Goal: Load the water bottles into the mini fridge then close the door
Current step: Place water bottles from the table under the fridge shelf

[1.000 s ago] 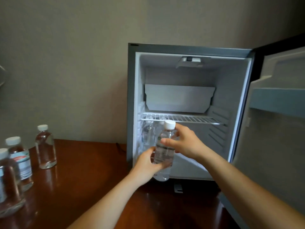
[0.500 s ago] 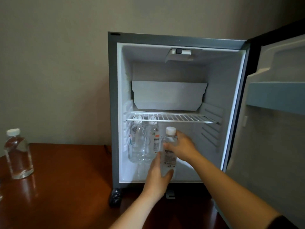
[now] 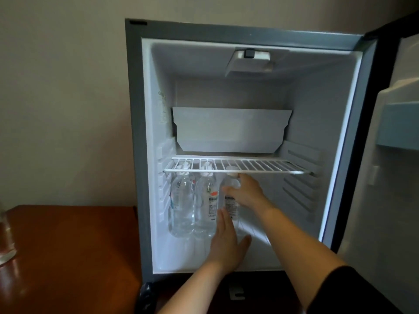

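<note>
Held water bottle (image 3: 230, 201) is kept upright inside the mini fridge (image 3: 136, 143), in the lower compartment under the wire shelf (image 3: 260, 169), just beside two stored bottles (image 3: 182, 207) at the left. It is gripped round the shoulder below the cap by the right hand (image 3: 247, 192). The left hand (image 3: 226, 242) is laid flat, fingers straight, against its lower body. Whether the base is set down cannot be told, as it is hidden. The bottle is judged full, so moderately heavy, and its smooth thin plastic is likely to dent and slip. It is best taken at the shoulder or labelled middle. The door (image 3: 396, 211) is open, and another bottle (image 3: 4, 241) is partly seen on the tabletop (image 3: 68, 245).
</note>
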